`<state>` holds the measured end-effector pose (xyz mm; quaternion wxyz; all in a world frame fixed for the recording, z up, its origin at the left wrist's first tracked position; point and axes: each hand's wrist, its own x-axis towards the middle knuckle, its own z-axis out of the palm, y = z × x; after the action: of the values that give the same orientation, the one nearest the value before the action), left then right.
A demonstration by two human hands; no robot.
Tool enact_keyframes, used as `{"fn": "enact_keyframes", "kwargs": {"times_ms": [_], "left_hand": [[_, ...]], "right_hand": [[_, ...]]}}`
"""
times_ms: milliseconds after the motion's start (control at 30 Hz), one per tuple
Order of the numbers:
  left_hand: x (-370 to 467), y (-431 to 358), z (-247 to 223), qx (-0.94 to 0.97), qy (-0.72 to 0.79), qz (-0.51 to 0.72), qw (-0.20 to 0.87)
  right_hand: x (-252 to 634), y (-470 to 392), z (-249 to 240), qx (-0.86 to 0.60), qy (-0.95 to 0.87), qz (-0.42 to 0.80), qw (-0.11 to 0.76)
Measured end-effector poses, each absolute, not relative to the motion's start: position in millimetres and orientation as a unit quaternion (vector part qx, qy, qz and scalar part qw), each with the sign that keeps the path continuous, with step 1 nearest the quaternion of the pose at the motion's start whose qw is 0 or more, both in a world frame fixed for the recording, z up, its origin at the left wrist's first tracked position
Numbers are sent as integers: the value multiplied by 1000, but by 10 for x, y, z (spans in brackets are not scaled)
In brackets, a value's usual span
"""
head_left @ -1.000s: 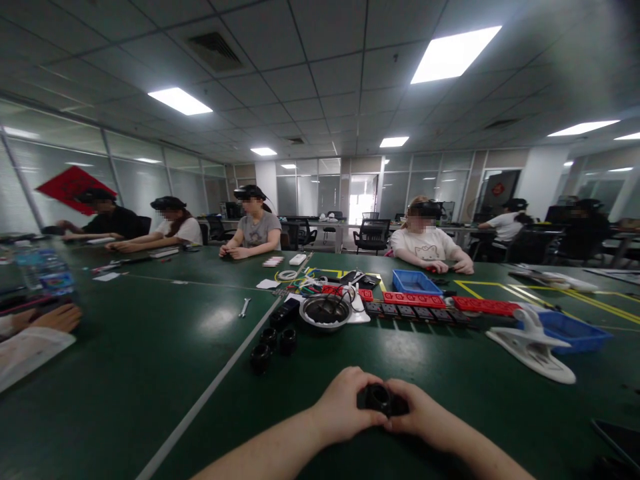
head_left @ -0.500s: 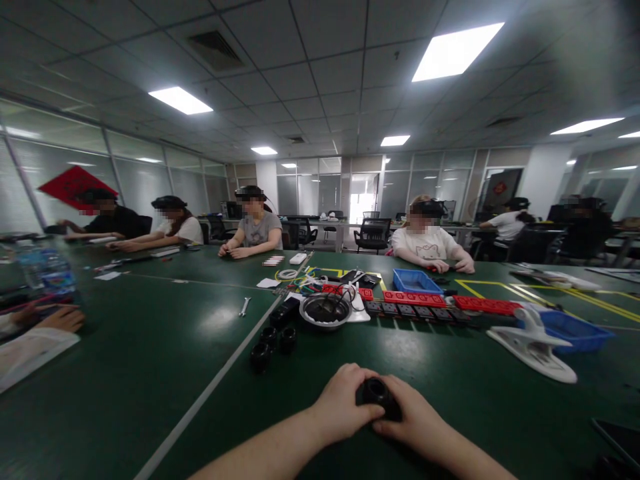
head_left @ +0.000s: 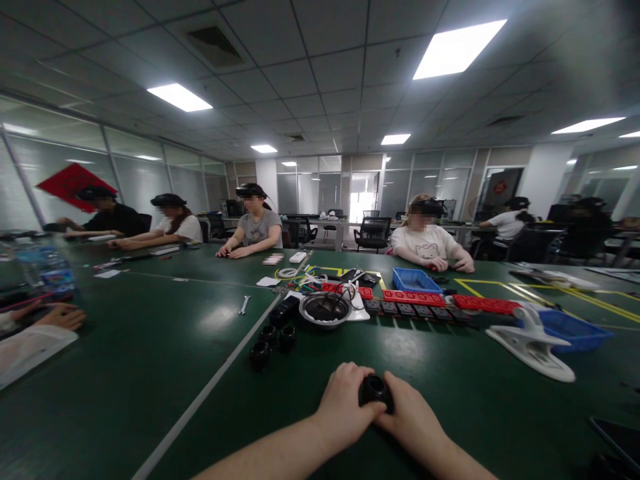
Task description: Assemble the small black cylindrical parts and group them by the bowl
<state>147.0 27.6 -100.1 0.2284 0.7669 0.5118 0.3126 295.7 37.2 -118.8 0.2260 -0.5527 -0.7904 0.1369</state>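
Observation:
A round black part (head_left: 375, 389) with a hole in its top is held between my two hands near the front of the green table (head_left: 165, 373). My left hand (head_left: 346, 402) wraps round its left side, with the thumb across the front. On the other side, my right hand (head_left: 411, 412) grips it, its fingertips partly hidden. Several similar black parts stand together ahead and to the left, one of them a round black piece (head_left: 259, 355). Beyond them is a metal bowl (head_left: 325, 323) with dark cords inside.
Red strips (head_left: 415, 299) and black sockets run across the table's middle. Blue trays (head_left: 575, 331) and a white clamp-shaped object (head_left: 533, 347) lie to the right. A small wrench (head_left: 245, 305) is ahead left. Another person's hand (head_left: 63, 316) rests at far left; several people sit opposite.
My right hand has shifted slightly on the black part, its thumb now lower and less visible. More of the part's right side shows. My left hand has barely moved.

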Motion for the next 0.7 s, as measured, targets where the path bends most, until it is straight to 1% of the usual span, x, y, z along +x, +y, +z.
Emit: {"fn": "enact_keyframes", "kwargs": {"times_ms": [100,233,300,367,467,600,700], "left_hand": [[1430,302,-975,783,485,299,247],[1367,347,-954,802,443,290,276],[1353,360,-954,804,432,288,289],[1357,357,-958,806,425,286,298],[1393,326,-972,796,443,295,288],[1453,271,-995,771,507,311,227],[1452,269,-992,772,505,309,230]], "right_hand": [[3013,382,-1140,-506,-809,180,238],[3161,446,-1055,-433,-821,297,224],[3212,480,-1034,-423,-809,348,212],[3219,502,-1040,-433,-796,365,212],[3145,495,-1091,-476,-792,315,215],[2999,420,-1165,-540,-789,178,233],[2962,372,-1170,-546,-790,150,234]]}}
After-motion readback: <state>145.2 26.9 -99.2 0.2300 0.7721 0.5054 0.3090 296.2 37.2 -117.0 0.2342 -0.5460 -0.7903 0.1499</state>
